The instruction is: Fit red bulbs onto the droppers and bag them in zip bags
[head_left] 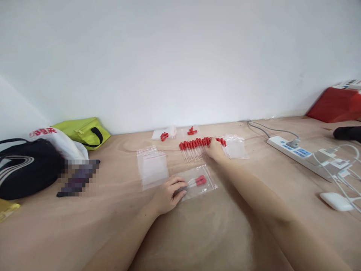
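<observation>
My left hand (170, 194) rests on the left end of a clear zip bag (194, 190), thumb and fingers pressed on its edge. Inside that bag lie red-capped droppers (200, 180). My right hand (214, 149) reaches to a row of red-capped droppers (194, 144), its fingers closed at the caps toward the row's right part; what it pinches is partly hidden. Beside the left hand, empty zip bags (155, 169) overlap in a stack. More clear bags (237, 146) lie right of the row.
Loose red caps (164, 136) lie on a bag behind, with more red caps (192, 131) nearby. A white power strip (293, 151) with cables and a white charger (336, 201) are right. A green bag (84, 130) and black bag (31, 165) stand left.
</observation>
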The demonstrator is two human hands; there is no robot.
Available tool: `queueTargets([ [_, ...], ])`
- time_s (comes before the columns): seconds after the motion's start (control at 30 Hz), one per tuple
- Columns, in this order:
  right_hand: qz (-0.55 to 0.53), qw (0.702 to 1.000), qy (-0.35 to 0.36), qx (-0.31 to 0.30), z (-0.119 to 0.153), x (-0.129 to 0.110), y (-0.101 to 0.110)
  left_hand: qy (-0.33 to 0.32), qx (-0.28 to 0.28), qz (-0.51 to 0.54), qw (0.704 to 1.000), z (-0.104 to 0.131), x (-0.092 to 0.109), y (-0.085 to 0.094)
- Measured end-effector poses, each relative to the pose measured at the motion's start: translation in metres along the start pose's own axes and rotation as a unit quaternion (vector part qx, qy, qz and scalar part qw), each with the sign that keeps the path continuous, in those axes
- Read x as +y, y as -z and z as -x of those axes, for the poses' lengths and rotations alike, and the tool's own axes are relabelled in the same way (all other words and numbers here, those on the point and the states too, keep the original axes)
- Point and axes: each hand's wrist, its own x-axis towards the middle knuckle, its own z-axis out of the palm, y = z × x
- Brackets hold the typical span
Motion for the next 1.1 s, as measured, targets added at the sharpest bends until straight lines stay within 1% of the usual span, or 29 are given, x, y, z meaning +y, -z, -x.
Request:
queueTargets([
  [0.1,0.010,0.999,-0.033,-0.004,-0.002,-0.009,-0.007,-0.002,-0.004,0.001,1.000,0.000,0.000,0.000],
  [0.2,0.007,0.999,-0.044,-0.007,-0.004,-0.013,-0.010,-0.005,0.001,-0.002,1.000,0.000,0.000,-0.001],
  [0.27,0.003,0.999,-0.045,-0.009,-0.004,-0.015,-0.008,-0.003,0.003,-0.003,1.000,0.001,0.000,-0.002],
  [0.33,0.000,0.999,-0.042,-0.010,-0.002,-0.013,-0.003,0.004,0.001,-0.003,1.000,0.001,-0.001,-0.003],
  [0.4,-0.009,1.000,-0.027,-0.007,0.004,-0.007,0.007,0.012,-0.002,-0.003,1.000,0.001,-0.001,-0.004],
  [0.47,-0.047,0.999,0.002,-0.002,0.016,0.005,0.017,0.012,-0.009,-0.001,1.000,0.001,-0.002,-0.004],
  [0.5,-0.083,0.996,0.018,-0.001,0.024,0.013,0.021,0.010,-0.014,0.001,1.000,0.000,-0.002,-0.005],
  [0.57,-0.192,0.981,0.021,-0.006,0.043,0.029,0.027,0.003,-0.026,0.006,1.000,-0.001,-0.003,-0.005],
  [0.63,-0.314,0.949,-0.011,-0.005,0.063,0.042,0.028,0.003,-0.037,0.011,0.999,-0.003,-0.004,-0.005],
  [0.7,-0.391,0.919,-0.047,0.014,0.077,0.049,0.026,0.005,-0.045,0.014,0.999,-0.004,-0.004,-0.004],
  [0.8,-0.449,0.888,-0.095,0.036,0.087,0.048,0.021,0.006,-0.054,0.013,0.998,-0.005,-0.004,-0.003],
  [0.87,-0.472,0.874,-0.110,0.033,0.088,0.043,0.019,0.008,-0.058,0.011,0.998,-0.005,-0.004,-0.003],
  [1.0,-0.510,0.854,-0.102,0.008,0.091,0.032,0.016,0.009,-0.061,0.007,0.998,-0.005,-0.004,-0.002],
  [1.1,-0.549,0.830,-0.096,-0.021,0.097,0.027,0.014,0.020,-0.053,-0.001,0.998,-0.004,-0.003,-0.002],
])
